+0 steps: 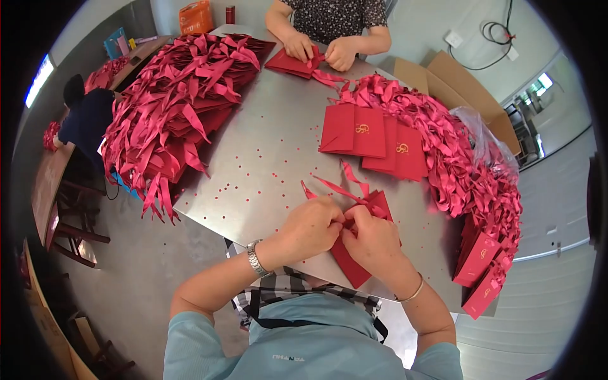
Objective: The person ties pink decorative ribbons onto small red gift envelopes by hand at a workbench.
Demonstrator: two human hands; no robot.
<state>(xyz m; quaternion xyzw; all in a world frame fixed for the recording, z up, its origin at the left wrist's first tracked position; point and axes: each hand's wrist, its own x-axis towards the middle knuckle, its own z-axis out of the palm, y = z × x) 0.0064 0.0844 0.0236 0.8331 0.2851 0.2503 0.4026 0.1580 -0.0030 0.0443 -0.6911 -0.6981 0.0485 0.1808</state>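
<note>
My left hand (311, 225) and my right hand (373, 244) meet over a red paper gift bag (350, 263) near the front edge of the metal table (266, 133). Both hands are closed, thumbs and forefingers pinching the red ribbon (342, 189) at the bag's upper part. Loose ribbon ends stick out beyond my knuckles; the pinched part is hidden by my fingers. Just beyond lie several flat red gift bags (342, 130) with gold emblems, overlapping one another.
A big heap of ribboned red bags (183, 95) covers the table's left side; another ribboned row (443, 145) curves along the right. Across the table, a co-worker's hands (342, 52) handle a red bag (288, 63). A cardboard box (468, 88) stands beyond the right row. Small red dots are scattered about.
</note>
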